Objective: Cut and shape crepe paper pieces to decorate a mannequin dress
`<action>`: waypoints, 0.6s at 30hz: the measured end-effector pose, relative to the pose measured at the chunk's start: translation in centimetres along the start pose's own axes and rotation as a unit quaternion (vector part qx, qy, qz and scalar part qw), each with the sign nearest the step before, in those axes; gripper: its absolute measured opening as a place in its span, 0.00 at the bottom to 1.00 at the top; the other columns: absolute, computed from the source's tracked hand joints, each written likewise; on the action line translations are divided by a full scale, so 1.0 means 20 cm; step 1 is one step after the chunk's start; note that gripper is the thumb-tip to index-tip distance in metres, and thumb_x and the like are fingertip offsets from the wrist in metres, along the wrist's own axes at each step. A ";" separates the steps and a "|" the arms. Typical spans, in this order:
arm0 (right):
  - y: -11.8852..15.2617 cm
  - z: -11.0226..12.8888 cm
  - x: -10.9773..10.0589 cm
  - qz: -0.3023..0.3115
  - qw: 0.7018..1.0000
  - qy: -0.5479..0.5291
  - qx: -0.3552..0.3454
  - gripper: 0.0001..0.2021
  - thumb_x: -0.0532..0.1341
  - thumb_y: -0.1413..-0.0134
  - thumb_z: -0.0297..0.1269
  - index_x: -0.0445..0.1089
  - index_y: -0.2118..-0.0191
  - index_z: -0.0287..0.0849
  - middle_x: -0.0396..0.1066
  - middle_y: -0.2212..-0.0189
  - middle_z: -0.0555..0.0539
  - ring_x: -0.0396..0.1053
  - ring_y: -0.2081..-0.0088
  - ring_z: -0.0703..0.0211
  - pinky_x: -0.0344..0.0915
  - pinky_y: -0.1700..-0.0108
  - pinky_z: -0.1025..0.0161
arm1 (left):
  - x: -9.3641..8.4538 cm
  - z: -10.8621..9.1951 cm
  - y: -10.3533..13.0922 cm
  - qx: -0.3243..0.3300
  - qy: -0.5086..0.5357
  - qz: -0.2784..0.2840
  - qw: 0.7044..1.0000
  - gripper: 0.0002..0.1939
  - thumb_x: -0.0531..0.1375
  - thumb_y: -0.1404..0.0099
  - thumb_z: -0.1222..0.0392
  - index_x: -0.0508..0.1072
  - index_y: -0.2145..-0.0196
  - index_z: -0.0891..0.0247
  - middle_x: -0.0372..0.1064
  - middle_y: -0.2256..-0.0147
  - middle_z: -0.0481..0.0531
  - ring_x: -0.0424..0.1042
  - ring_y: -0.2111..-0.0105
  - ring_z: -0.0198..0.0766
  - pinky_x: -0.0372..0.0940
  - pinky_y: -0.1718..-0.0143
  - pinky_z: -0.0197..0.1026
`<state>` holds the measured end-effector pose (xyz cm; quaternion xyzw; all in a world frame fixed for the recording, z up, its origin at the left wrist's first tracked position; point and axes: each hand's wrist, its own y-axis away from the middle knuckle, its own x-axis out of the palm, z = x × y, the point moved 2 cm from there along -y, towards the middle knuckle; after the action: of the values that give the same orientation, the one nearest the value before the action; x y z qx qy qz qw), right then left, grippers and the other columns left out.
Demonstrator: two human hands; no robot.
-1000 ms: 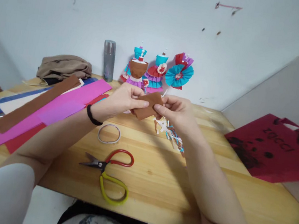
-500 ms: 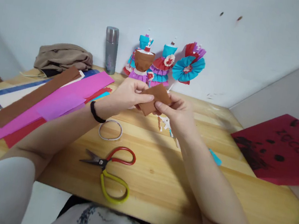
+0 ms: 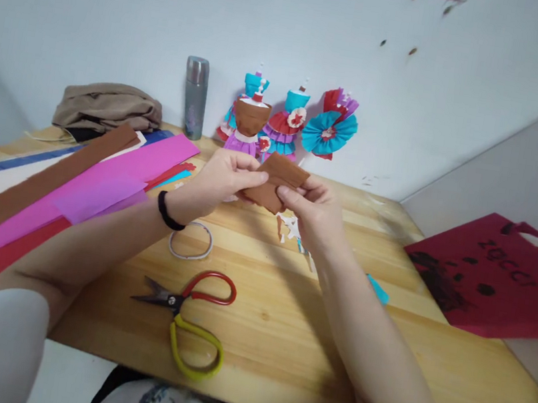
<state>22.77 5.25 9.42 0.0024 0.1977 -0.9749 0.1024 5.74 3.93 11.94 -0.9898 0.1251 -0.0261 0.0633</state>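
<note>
A brown paper (image 3: 282, 174) is being held up above the table (image 3: 272, 343), between the left hand (image 3: 221, 181) and the right hand (image 3: 318, 210). It is being gripped by both, with thumbs (image 3: 291, 199) being laid on its upper face: its left side is being pinched by the left hand, its near right edge by the right. Neither hand is being set clearly nearer. Its long axis seems to be running from near left to far right, though its outline is being partly hidden.

Scissors (image 3: 173, 300), flask (image 3: 194, 99), white ring (image 3: 188, 257) on wooden tabletop (image 3: 272, 343)
</note>
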 end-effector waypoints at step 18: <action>0.29 0.17 0.26 0.408 0.880 0.243 0.006 0.10 0.65 0.45 0.42 0.70 0.73 0.43 0.72 0.77 0.51 0.67 0.76 0.62 0.61 0.73 0.64 | -0.12 -0.15 0.03 0.144 0.035 -0.047 0.988 0.13 0.61 0.33 0.68 0.68 0.76 0.67 0.60 0.79 0.43 0.68 0.76 0.30 0.65 0.73 0.35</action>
<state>18.89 -2.29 10.02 0.3207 0.1918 -0.8167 0.4397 3.14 3.54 14.78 -0.9737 0.0759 -0.0813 0.1990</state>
